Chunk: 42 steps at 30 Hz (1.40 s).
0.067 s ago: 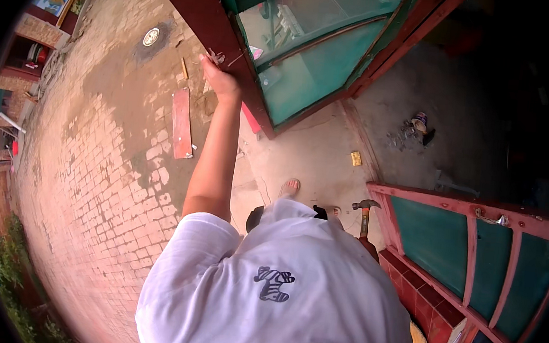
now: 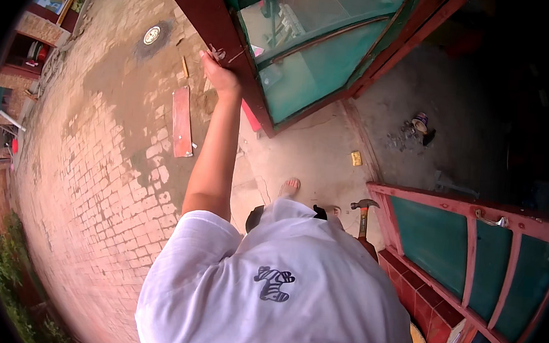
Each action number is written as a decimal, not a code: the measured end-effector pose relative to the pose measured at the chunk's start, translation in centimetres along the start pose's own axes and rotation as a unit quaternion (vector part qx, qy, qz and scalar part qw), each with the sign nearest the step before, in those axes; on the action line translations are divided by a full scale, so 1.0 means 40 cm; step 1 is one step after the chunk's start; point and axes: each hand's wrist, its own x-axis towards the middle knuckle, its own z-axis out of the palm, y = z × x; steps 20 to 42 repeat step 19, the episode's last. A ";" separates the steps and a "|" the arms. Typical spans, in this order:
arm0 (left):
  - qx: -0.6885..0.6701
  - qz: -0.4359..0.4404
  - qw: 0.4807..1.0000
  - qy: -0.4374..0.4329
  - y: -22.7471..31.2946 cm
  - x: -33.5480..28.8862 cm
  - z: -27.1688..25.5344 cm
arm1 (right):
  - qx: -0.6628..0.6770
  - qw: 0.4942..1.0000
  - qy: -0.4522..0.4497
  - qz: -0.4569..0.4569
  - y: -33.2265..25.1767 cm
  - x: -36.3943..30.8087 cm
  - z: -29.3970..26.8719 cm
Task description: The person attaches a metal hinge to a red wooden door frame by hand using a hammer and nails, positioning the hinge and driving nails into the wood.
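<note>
My left arm reaches forward, and my left hand [image 2: 222,80] is closed round the edge of a dark red door leaf [image 2: 250,82] with green-framed glass panels. Beside its fingers a small greyish piece [image 2: 216,53], perhaps a latch, sticks out from the wood. A claw hammer [image 2: 363,218] shows head up at my right side, its handle running down behind my white shirt [image 2: 267,261]. My right hand is hidden from view, so I cannot see whether it holds the hammer.
A second red-framed door leaf [image 2: 430,242] with a metal handle [image 2: 492,218] stands to my right, above a red tiled ledge [image 2: 415,282]. A yellow block [image 2: 356,158] and a toppled tub [image 2: 419,123] lie on the floor. A reddish board [image 2: 183,122] rests on brick paving.
The hammer has shifted very slightly to the left. My left hand keeps its hold on the door leaf.
</note>
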 end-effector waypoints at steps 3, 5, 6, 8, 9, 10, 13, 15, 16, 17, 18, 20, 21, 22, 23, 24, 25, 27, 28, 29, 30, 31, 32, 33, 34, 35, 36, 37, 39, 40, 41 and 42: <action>-0.004 0.005 1.000 0.027 -0.020 0.053 0.006 | -0.023 0.999 -0.022 0.004 -0.001 0.011 0.004; -0.034 0.006 0.999 0.017 -0.031 0.076 0.002 | -0.038 0.999 -0.037 0.003 -0.003 0.017 -0.004; -0.032 0.006 0.999 0.018 -0.030 0.074 0.002 | -0.046 0.998 -0.047 0.002 -0.004 0.017 -0.013; 0.019 0.005 1.000 0.023 -0.028 0.067 0.008 | -0.065 0.996 -0.065 -0.005 -0.028 0.023 -0.031; 0.043 0.000 0.999 0.015 -0.037 0.076 -0.008 | -0.074 0.995 -0.069 -0.005 -0.041 0.023 -0.036; 0.044 0.005 0.999 0.020 -0.039 0.072 -0.017 | -0.084 0.994 -0.075 -0.004 -0.052 0.022 -0.039; -0.020 -0.035 0.999 0.008 -0.021 0.073 -0.046 | -0.117 0.992 -0.038 0.026 -0.125 0.002 -0.022; -0.041 -0.076 0.995 -0.042 -0.019 0.037 -0.019 | -0.060 0.994 -0.067 0.061 -0.095 0.052 -0.074; -0.045 -0.075 0.996 -0.033 -0.020 0.022 0.005 | -0.035 0.994 -0.086 0.061 -0.082 0.077 -0.102; -0.014 -0.081 0.996 -0.029 -0.021 0.008 0.032 | -0.044 0.994 -0.081 0.062 -0.085 0.080 -0.118; 0.022 -0.077 0.997 -0.017 -0.004 0.005 0.027 | -0.056 0.992 -0.102 0.059 -0.098 0.081 -0.117; 0.049 -0.061 0.997 -0.027 -0.002 -0.001 0.008 | -0.074 0.990 -0.104 0.062 -0.037 0.032 -0.181; 0.049 -0.061 0.997 -0.027 -0.002 -0.001 0.008 | -0.074 0.990 -0.104 0.062 -0.037 0.032 -0.181; 0.049 -0.061 0.997 -0.027 -0.002 -0.001 0.008 | -0.074 0.990 -0.104 0.062 -0.037 0.032 -0.181; 0.049 -0.061 0.997 -0.027 -0.002 -0.001 0.008 | -0.074 0.990 -0.104 0.062 -0.037 0.032 -0.181; 0.049 -0.061 0.997 -0.027 -0.002 -0.001 0.008 | -0.074 0.990 -0.104 0.062 -0.037 0.032 -0.181; 0.049 -0.061 0.997 -0.027 -0.002 -0.001 0.008 | -0.074 0.990 -0.104 0.062 -0.037 0.032 -0.181; 0.049 -0.061 0.997 -0.027 -0.002 -0.001 0.008 | -0.074 0.990 -0.104 0.062 -0.037 0.032 -0.181; 0.049 -0.061 0.997 -0.027 -0.002 -0.001 0.008 | -0.074 0.990 -0.104 0.062 -0.037 0.032 -0.181; 0.049 -0.061 0.997 -0.027 -0.002 -0.001 0.008 | -0.074 0.990 -0.104 0.062 -0.037 0.032 -0.181; 0.049 -0.061 0.997 -0.027 -0.002 -0.001 0.008 | -0.074 0.990 -0.104 0.062 -0.037 0.032 -0.181; 0.049 -0.061 0.997 -0.027 -0.002 -0.001 0.008 | -0.074 0.990 -0.104 0.062 -0.037 0.032 -0.181; 0.049 -0.061 0.997 -0.027 -0.002 -0.001 0.008 | -0.074 0.990 -0.104 0.062 -0.037 0.032 -0.181; 0.049 -0.061 0.997 -0.027 -0.002 -0.001 0.008 | -0.074 0.990 -0.104 0.062 -0.037 0.032 -0.181; 0.049 -0.061 0.997 -0.027 -0.002 -0.001 0.008 | -0.074 0.990 -0.104 0.062 -0.037 0.032 -0.181; 0.049 -0.061 0.997 -0.027 -0.002 -0.001 0.008 | -0.074 0.990 -0.104 0.062 -0.037 0.032 -0.181; 0.049 -0.061 0.997 -0.027 -0.002 -0.001 0.008 | -0.074 0.990 -0.104 0.062 -0.037 0.032 -0.181; 0.049 -0.061 0.997 -0.027 -0.002 -0.001 0.008 | -0.074 0.990 -0.104 0.062 -0.037 0.032 -0.181; 0.049 -0.061 0.997 -0.027 -0.002 -0.001 0.008 | -0.074 0.990 -0.104 0.062 -0.037 0.032 -0.181; 0.049 -0.061 0.997 -0.027 -0.002 -0.001 0.008 | -0.074 0.990 -0.104 0.062 -0.037 0.032 -0.181; 0.049 -0.061 0.997 -0.027 -0.002 -0.001 0.008 | -0.074 0.990 -0.104 0.062 -0.037 0.032 -0.181; 0.049 -0.061 0.997 -0.027 -0.002 -0.001 0.008 | -0.074 0.990 -0.104 0.062 -0.037 0.032 -0.181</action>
